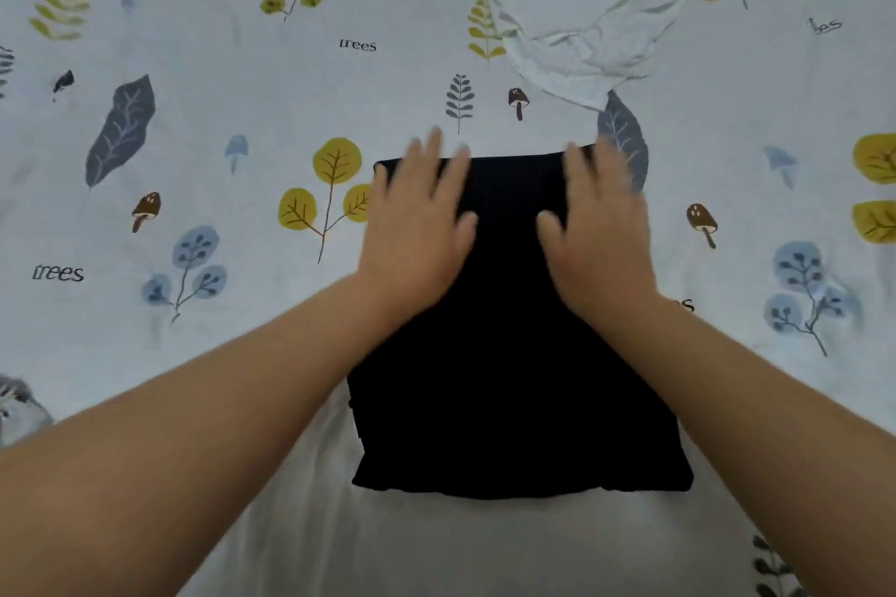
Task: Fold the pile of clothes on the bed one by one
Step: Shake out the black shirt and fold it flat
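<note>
A black garment [514,354] lies folded into a tall rectangle in the middle of the bed. My left hand [419,218] rests flat on its upper left part, fingers straight and spread, reaching its far edge. My right hand [599,218] lies flat on the upper right part in the same way. Both hands are slightly blurred. A crumpled white garment [596,10] lies unfolded at the far right of the bed, apart from the black one.
The bed sheet [218,136] is pale with printed leaves, trees and mushrooms and spreads to all sides. A plain white stretch of bedding [436,543] lies along the near edge below the black garment.
</note>
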Demonstrator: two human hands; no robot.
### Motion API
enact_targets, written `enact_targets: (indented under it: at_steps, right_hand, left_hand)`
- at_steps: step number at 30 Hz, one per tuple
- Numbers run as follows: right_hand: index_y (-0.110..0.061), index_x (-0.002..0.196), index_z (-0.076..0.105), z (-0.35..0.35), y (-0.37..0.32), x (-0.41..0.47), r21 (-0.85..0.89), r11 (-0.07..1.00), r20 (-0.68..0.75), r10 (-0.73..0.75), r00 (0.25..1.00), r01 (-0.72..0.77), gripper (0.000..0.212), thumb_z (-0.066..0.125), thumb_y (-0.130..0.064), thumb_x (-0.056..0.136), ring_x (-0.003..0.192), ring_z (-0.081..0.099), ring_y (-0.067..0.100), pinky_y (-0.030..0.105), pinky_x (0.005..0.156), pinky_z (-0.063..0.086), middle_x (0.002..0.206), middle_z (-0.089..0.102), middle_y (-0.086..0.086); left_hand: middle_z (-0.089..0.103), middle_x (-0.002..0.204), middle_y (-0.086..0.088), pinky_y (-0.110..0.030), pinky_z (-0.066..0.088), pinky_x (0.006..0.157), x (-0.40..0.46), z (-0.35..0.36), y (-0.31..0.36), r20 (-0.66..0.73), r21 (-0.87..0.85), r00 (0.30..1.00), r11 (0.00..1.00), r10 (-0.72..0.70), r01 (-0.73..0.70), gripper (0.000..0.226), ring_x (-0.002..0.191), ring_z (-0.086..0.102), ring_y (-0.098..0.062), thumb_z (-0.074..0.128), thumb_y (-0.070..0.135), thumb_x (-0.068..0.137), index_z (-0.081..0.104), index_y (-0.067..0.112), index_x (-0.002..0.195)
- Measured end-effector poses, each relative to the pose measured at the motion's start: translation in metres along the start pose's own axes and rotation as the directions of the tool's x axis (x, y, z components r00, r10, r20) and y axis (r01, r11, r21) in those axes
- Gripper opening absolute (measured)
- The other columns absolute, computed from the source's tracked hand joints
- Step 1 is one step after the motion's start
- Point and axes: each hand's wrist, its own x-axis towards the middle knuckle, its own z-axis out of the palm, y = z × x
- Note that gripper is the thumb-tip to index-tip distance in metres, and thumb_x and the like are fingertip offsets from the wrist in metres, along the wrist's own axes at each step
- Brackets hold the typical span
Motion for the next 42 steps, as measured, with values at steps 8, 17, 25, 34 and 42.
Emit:
enact_targets:
  at_steps: [8,17,25,34,42]
  right_hand:
    - [-0.030,0.150,-0.001,0.020,0.034,-0.015,-0.237,0.959,0.376,-0.058,0.925,0.157,0.065,0.026,-0.052,0.095,0.144,-0.014,0.015,0.048,0.115,-0.004,0.158,-0.012,-0.003]
    - [-0.041,0.145,-0.005,-0.048,0.042,-0.108,0.132,0.950,0.483,-0.312,0.818,0.284,0.083,0.041,-0.065,0.081,0.143,-0.016,0.004,0.026,0.116,-0.007,0.155,-0.017,-0.016]
    - [-0.011,0.130,0.055,-0.051,0.059,-0.136,-0.089,0.855,0.546,-0.386,0.743,0.510,0.102,0.088,-0.032,0.036,0.128,0.045,0.026,0.037,0.106,0.016,0.139,0.049,0.009]
    - [-0.035,0.096,0.068,-0.077,0.049,-0.097,0.195,0.974,0.494,-0.201,0.846,0.117,0.043,0.070,-0.001,0.070,0.098,0.065,0.006,0.013,0.080,0.045,0.102,0.070,-0.017]
    - [-0.027,0.075,0.063,-0.081,0.042,0.014,0.587,0.782,0.191,0.117,0.975,-0.209,0.027,0.058,-0.002,0.082,0.067,0.058,0.006,0.019,0.066,0.048,0.070,0.063,-0.012]
  left_hand:
    - [-0.011,0.158,-0.001,-0.041,-0.014,0.112,-0.017,0.032,-0.016,0.340,0.171,0.938,0.977,0.061,-0.126,0.063,0.144,-0.016,-0.023,0.021,0.052,0.094,-0.002,0.030,0.149]
    - [0.034,0.149,-0.012,-0.054,0.019,0.114,-0.123,-0.033,-0.002,0.333,-0.021,0.873,0.928,0.357,-0.372,0.072,0.139,0.027,-0.031,0.044,0.058,0.080,0.044,0.015,0.138]
    - [0.052,0.137,-0.006,-0.051,0.041,0.098,-0.149,-0.031,-0.005,0.514,0.077,0.804,0.918,0.298,-0.390,0.088,0.124,0.050,-0.031,0.078,0.049,0.048,0.057,0.021,0.129]
    - [0.063,0.120,0.013,-0.008,0.036,0.094,-0.107,-0.052,-0.009,0.538,-0.367,0.839,0.919,0.080,0.147,0.045,0.111,0.055,0.002,0.054,0.004,0.083,0.060,0.028,0.121]
    - [0.063,0.075,0.005,-0.010,0.046,0.064,0.001,-0.093,-0.043,0.466,-0.678,0.875,0.583,-0.130,0.448,0.028,0.066,0.060,0.000,0.056,-0.006,0.085,0.067,0.019,0.089]
